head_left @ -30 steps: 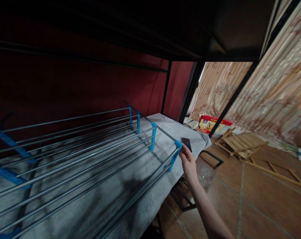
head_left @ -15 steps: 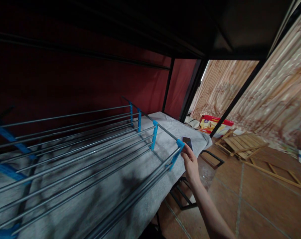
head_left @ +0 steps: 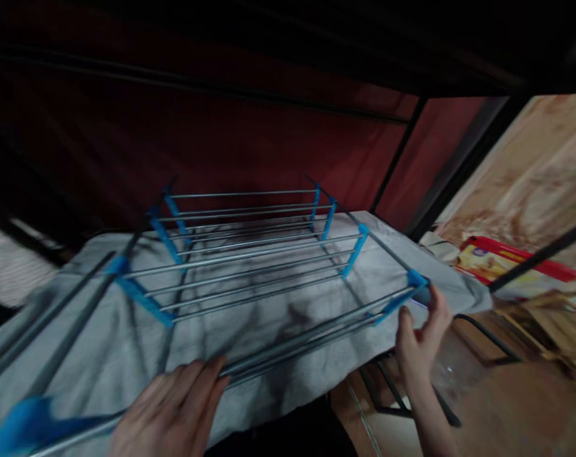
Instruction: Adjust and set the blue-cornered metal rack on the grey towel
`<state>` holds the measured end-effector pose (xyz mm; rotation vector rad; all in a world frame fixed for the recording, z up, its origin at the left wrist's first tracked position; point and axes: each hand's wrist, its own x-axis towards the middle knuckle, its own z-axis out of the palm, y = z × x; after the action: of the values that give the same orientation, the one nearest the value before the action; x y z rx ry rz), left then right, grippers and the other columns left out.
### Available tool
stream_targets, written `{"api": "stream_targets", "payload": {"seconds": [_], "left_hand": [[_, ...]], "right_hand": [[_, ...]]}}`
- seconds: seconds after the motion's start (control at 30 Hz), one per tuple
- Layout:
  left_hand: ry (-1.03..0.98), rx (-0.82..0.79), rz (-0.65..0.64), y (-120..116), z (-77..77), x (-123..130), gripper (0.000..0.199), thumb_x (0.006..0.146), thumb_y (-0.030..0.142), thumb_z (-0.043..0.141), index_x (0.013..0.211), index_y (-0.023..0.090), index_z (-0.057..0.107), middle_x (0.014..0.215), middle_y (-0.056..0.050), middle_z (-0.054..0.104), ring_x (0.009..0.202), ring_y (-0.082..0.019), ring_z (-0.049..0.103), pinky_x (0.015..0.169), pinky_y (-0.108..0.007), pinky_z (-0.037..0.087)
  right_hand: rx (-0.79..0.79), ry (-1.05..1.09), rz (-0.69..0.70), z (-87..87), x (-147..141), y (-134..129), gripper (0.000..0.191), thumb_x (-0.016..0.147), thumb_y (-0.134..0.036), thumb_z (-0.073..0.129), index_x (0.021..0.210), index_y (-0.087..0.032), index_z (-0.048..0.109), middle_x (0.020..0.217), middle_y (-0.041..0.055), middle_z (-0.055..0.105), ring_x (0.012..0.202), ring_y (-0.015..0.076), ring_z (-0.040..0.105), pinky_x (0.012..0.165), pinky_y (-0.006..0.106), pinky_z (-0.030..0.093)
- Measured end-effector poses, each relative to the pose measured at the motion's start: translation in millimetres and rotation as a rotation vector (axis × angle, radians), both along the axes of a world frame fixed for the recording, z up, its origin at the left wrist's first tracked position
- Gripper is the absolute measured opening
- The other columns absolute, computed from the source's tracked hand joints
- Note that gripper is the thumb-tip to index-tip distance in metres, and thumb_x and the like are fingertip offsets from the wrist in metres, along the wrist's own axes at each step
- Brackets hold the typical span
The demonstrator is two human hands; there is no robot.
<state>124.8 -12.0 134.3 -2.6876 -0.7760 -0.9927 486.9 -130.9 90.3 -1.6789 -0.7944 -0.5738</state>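
Fingers together, my left hand (head_left: 171, 406) lies over the front rods (head_left: 297, 341), lower centre; my right hand (head_left: 421, 343), thumb and forefinger apart, reaches the blue corner (head_left: 417, 279) at right. Whether either grips, I cannot tell. I appear to be steadying the rack (head_left: 249, 256), mid-frame on grey cloth (head_left: 278, 403); shifting it calls for an even hold.

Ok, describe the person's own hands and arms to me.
The left hand is bare, with no glove, and somewhat blurred; its forearm is out of the picture. The right hand is ungloved too, and the right forearm shows no sleeve, watch or bracelet. I can make out no rings on either.
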Motion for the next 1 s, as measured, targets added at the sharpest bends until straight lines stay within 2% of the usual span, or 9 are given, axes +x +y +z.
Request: {"api": "stream_targets", "payload": {"seconds": [0.03,0.17,0.23,0.43,0.53,0.63,0.77,0.87,1.0], "left_hand": [[0.070,-0.006,0.036,-4,4.0,-1,0.021,0.094,0.030,0.049,0.106,0.021,0.063,0.085,-0.002,0.067,0.070,-0.016,0.060,0.068,-0.031,0.044],[0.149,-0.083,0.136,-10,13.6,4,0.017,0.093,0.024,0.051,0.105,0.019,0.062,0.081,-0.001,0.064,0.072,-0.016,0.059,0.068,-0.032,0.043],[0.146,-0.108,0.153,-11,14.3,7,0.017,0.093,0.024,0.052,0.106,0.019,0.061,0.080,-0.001,0.064,0.072,-0.017,0.059,0.068,-0.032,0.043],[0.124,-0.167,0.152,-18,16.2,5,0.023,0.092,0.023,0.052,0.113,0.018,0.060,0.086,-0.003,0.065,0.078,-0.018,0.060,0.074,-0.035,0.045],[0.075,-0.180,0.142,-22,17.5,0,0.027,0.092,0.025,0.054,0.118,0.019,0.059,0.100,-0.004,0.067,0.091,-0.019,0.061,0.088,-0.038,0.044],[0.010,-0.173,0.165,-25,14.8,-10,0.032,0.091,0.021,0.056,0.124,0.020,0.056,0.113,-0.004,0.066,0.106,-0.018,0.059,0.102,-0.039,0.037],[0.024,-0.162,0.252,-29,5.1,-34,0.042,0.090,0.013,0.055,0.131,0.022,0.051,0.116,-0.006,0.065,0.111,-0.018,0.058,0.107,-0.040,0.033],[0.047,-0.073,0.329,-32,-1.2,-56,0.051,0.087,0.009,0.057,0.135,0.024,0.048,0.121,-0.009,0.061,0.115,-0.023,0.056,0.107,-0.046,0.033],[-0.209,0.077,0.521,-33,0.6,-79,0.064,0.081,0.014,0.066,0.140,0.025,0.043,0.132,-0.016,0.049,0.125,-0.034,0.048,0.105,-0.057,0.036]], "right_hand": [[-0.050,-0.087,0.061,1.5,-12,0,0.055,0.088,-0.025,0.054,0.142,-0.020,0.043,0.142,0.0144,0.046,0.134,0.0294,0.040,0.110,0.054,0.029],[-0.326,-0.453,0.519,3.9,-49,8,0.044,0.090,-0.019,0.052,0.133,-0.029,0.053,0.128,0.0081,0.059,0.123,0.0266,0.052,0.110,0.053,0.030],[-0.408,-0.571,0.616,4.7,-60,15,0.044,0.090,-0.021,0.054,0.133,-0.029,0.052,0.122,0.0059,0.064,0.119,0.0253,0.056,0.111,0.052,0.026],[-0.430,-0.690,0.637,13.8,-63,34,0.043,0.090,-0.017,0.058,0.131,-0.030,0.055,0.100,0.0024,0.070,0.098,0.0202,0.064,0.108,0.048,0.029],[-0.451,-0.710,0.671,15.3,-60,35,0.043,0.090,-0.016,0.057,0.131,-0.031,0.056,0.095,0.0011,0.070,0.091,0.0184,0.064,0.106,0.047,0.031],[-0.458,-0.715,0.691,13.7,-58,34,0.044,0.091,-0.016,0.057,0.132,-0.031,0.055,0.094,0.0016,0.069,0.090,0.0184,0.064,0.105,0.047,0.033],[-0.445,-0.702,0.700,13.3,-59,33,0.045,0.090,-0.015,0.059,0.131,-0.032,0.055,0.092,0.0012,0.069,0.088,0.0174,0.064,0.105,0.045,0.034],[-0.445,-0.690,0.706,16.2,-61,34,0.043,0.090,-0.015,0.059,0.129,-0.031,0.057,0.092,0.0009,0.069,0.085,0.0159,0.063,0.103,0.044,0.035],[-0.437,-0.670,0.684,21.2,-66,36,0.038,0.091,-0.012,0.057,0.125,-0.029,0.059,0.090,0.0007,0.068,0.083,0.0141,0.061,0.103,0.043,0.034]]}}
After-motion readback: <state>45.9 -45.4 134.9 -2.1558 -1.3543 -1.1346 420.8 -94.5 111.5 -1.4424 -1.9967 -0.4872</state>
